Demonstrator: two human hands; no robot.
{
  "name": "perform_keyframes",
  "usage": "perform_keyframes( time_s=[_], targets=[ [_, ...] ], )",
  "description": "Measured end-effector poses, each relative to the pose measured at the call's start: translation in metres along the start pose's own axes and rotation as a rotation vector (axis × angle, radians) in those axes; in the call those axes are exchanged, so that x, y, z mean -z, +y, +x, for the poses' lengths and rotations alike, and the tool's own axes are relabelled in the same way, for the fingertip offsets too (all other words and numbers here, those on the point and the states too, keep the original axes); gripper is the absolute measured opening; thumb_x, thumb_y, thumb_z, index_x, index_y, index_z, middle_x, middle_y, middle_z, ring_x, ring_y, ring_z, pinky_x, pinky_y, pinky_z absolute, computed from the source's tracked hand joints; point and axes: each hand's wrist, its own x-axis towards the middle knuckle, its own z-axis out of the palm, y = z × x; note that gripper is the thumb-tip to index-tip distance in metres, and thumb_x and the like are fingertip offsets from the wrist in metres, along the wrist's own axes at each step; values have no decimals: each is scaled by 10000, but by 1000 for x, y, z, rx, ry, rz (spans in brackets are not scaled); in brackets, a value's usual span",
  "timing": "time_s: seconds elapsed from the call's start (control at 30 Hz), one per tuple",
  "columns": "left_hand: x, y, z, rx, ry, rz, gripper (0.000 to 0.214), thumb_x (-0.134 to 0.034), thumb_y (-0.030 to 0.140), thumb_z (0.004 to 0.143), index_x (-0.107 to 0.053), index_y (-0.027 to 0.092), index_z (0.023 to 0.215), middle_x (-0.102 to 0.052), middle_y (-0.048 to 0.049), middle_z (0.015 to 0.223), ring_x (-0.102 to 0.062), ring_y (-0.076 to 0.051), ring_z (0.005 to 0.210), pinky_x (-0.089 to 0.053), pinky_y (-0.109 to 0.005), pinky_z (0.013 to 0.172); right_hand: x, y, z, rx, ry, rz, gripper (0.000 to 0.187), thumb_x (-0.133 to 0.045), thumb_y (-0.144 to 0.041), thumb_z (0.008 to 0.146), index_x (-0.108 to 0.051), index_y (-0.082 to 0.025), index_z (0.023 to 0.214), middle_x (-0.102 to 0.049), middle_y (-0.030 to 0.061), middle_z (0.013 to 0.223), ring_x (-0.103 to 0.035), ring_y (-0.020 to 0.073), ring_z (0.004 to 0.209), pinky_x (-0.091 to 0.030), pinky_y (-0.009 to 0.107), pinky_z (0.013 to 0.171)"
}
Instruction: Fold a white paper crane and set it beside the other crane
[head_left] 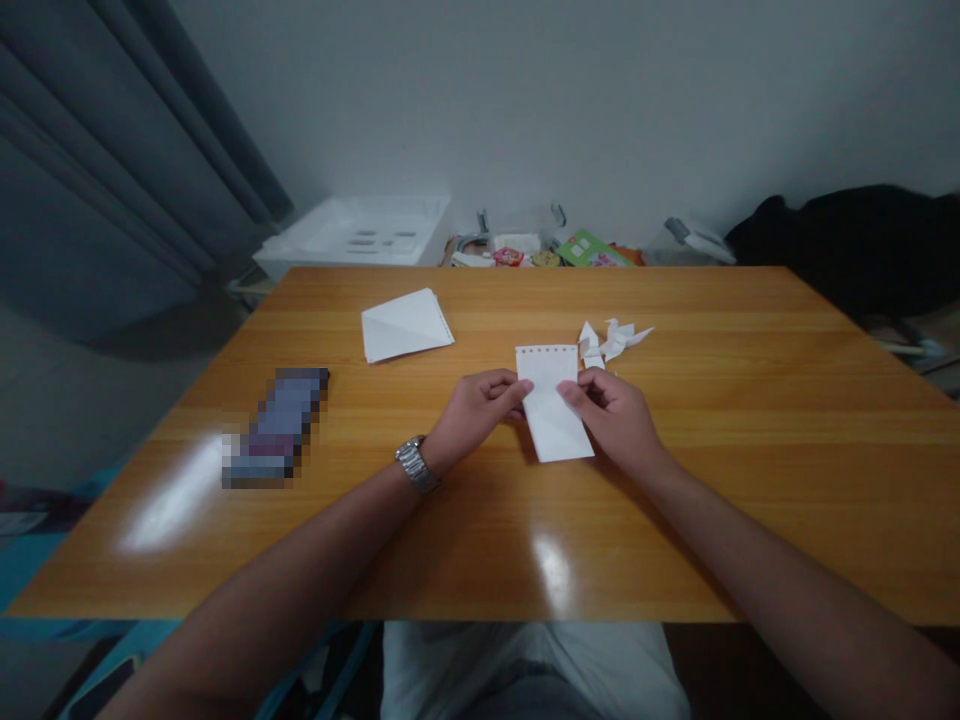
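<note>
A narrow piece of white paper (pixel 555 415), with a row of punched holes along its far edge, is held between my two hands above the table. My left hand (pixel 487 405) pinches its left edge, thumb on top and fingers beneath. On the opposite edge, my right hand (pixel 611 405) grips the sheet in the same way. Just beyond my right hand lie folded white paper figures (pixel 616 340), one of them shaped like a bird. A stack of white paper sheets (pixel 406 325) rests farther back on the left.
The wooden table (pixel 750 400) reaches back toward a wall. On its left side lies a pixelated phone-like object (pixel 281 425). Past the far edge are a white foam box (pixel 367 230), a green packet (pixel 592 250) among clutter, and a black cloth heap (pixel 847 245).
</note>
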Motion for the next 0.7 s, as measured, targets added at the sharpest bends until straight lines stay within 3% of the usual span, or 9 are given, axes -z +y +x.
perform_keyframes(
  time_s=[0.17, 0.43, 0.7],
  targets=[
    [0, -2, -2, 20, -88, 1, 371, -669, 507, 882, -694, 137, 897, -735, -80, 893, -707, -157, 778, -616, -286, 734, -1, 1, 1, -5, 18, 39, 320, -640, -500, 893, -599, -205, 775, -588, -2, 690, -502, 149, 619, -382, 276, 560],
    [0, 6, -2, -8, -24, 117, 341, -688, 470, 870, -648, 151, 755, -707, -45, 749, -670, -133, 671, -577, -233, 619, -2, -1, 0, 3, 23, 14, 316, -639, -488, 891, -586, -209, 752, -578, -4, 670, -499, 150, 615, -383, 279, 565],
    [-1, 2, -4, 4, -58, 54, 370, -638, 510, 906, -692, 146, 864, -730, -68, 836, -701, -150, 747, -610, -269, 716, 0, -1, 1, 7, 57, -9, 305, -635, -485, 896, -599, -209, 772, -570, -2, 669, -494, 156, 613, -381, 285, 564]
  ],
)
